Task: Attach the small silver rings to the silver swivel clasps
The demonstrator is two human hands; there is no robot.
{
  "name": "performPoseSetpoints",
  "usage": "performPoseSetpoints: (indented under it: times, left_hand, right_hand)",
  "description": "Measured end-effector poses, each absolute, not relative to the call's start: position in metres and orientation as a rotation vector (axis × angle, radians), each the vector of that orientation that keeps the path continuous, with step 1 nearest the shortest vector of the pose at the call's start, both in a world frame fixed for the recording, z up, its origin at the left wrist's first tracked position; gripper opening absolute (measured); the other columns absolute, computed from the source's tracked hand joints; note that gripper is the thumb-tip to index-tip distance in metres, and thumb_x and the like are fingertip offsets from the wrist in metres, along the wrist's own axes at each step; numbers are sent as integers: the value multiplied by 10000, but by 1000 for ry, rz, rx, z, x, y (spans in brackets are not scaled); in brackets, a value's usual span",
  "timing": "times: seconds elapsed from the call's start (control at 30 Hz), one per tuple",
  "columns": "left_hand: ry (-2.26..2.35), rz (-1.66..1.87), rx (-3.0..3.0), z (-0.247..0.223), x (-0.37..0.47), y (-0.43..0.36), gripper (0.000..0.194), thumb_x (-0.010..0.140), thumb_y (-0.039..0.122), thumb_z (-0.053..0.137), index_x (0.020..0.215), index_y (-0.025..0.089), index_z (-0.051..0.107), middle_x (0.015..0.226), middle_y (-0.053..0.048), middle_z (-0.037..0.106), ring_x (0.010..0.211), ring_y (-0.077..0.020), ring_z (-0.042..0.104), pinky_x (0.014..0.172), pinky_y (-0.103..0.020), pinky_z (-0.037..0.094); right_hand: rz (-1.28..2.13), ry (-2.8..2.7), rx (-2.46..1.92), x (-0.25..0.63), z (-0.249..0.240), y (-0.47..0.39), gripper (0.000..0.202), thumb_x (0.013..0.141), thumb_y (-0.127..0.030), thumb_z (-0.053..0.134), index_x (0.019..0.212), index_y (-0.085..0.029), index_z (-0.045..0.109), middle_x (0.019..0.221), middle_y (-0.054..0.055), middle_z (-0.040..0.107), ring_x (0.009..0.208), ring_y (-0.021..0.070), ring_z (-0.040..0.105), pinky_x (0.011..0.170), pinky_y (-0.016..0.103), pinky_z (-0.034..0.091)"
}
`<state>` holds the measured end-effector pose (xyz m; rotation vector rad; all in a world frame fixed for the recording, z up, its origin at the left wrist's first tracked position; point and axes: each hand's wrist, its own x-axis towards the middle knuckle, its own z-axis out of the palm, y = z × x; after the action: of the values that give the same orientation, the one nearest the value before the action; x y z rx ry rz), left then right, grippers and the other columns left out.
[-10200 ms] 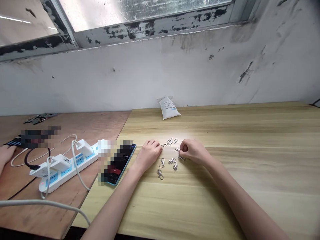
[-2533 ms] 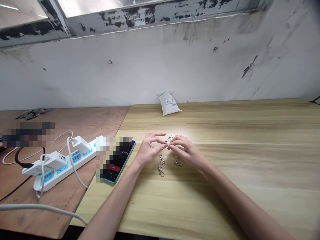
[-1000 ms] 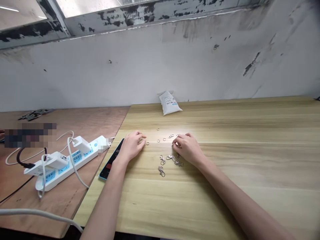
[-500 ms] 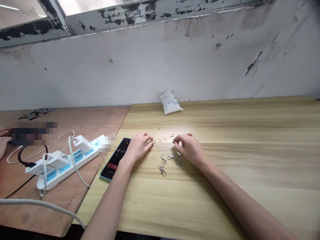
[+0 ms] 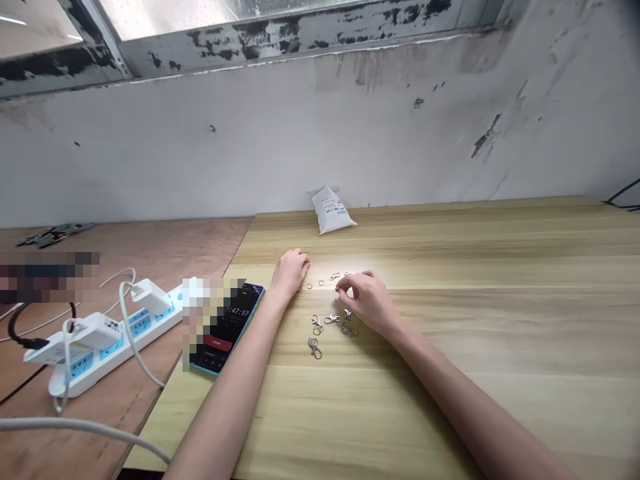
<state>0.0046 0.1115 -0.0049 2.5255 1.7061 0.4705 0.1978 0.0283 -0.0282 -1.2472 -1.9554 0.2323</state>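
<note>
My left hand (image 5: 291, 270) rests on the wooden table with its fingers bent together at the spot where a small ring lay; what they hold, if anything, is hidden. Thumb and forefinger of my right hand (image 5: 364, 297) pinch a small metal clasp (image 5: 337, 289), mostly covered by the fingertips. Between the hands lie a few loose rings (image 5: 321, 283) and a metal clasp (image 5: 335, 276). Nearer to me are several clasps with rings attached, among them one clasp (image 5: 317, 325) and another (image 5: 315, 348), lowest of the group.
A phone (image 5: 235, 320) showing a timer lies left of my left forearm. Farther left, a white power strip (image 5: 130, 333) with plugs and cables sits on a reddish board (image 5: 210, 233). A white packet (image 5: 332, 211) stands near the wall.
My left hand has moved forward, away from me, and its fingers have drawn together over a ring. My right hand keeps its pinch. The view has shifted slightly right.
</note>
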Motion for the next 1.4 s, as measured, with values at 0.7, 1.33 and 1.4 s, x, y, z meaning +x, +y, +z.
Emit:
performPoseSetpoints:
  times: [0.7,1.33,1.4]
  left_hand:
    - [1602,-65,2018,30,-9,151,70,600,222,705,565,171,670,564,-32,653,553,-164,600,542,-244,452]
    - [1344,722,1917,13,-20,64,237,788,349,654,862,142,743,890,-90,751,785,-193,673,737,-293,520]
    - [1309,785,1809,9,-21,55,231,765,342,687,858,139,746,887,-95,758,790,-199,686,730,-296,533]
  right_hand:
    - [264,-1998,-1253,197,-28,29,84,816,-166,555,793,-221,615,725,-28,716,580,122,605,810,336,378]
    - [263,-2083,-1317,199,-30,30,91,800,-147,584,740,-206,620,802,5,672,678,143,602,819,354,360]
    - [245,-2102,-1310,200,-30,30,96,819,-155,584,756,-207,634,825,13,664,713,151,613,824,357,366]
